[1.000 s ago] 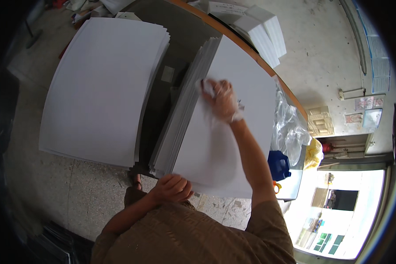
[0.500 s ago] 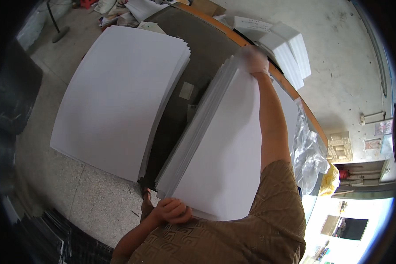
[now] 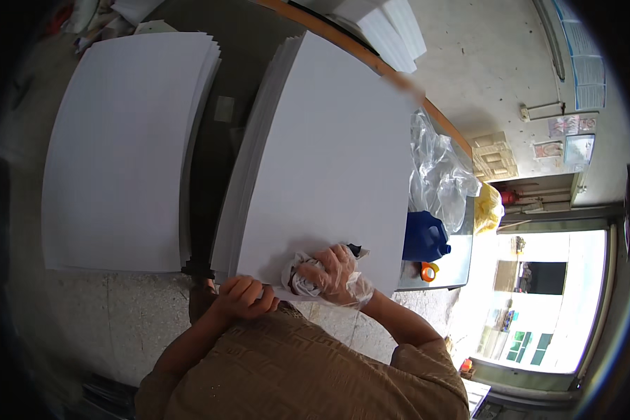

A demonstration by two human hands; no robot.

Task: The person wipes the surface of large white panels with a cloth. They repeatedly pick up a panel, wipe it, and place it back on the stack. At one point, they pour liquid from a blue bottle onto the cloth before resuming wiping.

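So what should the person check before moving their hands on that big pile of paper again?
1. Right hand has the crumpled cloth in its grip: ok, fingers in a clear glove close around it.
2. Left hand steadies the near edge of the right paper stack: ok, it rests at that edge.
3. Top sheet lies flat: ok, no curl shows.
4. Left paper stack sits apart from the right one: ok, a dark gap runs between them.
5. Blue jug is off the paper: ok, it stands beside the stack.
6. Cloth is wet or dry: cannot tell.
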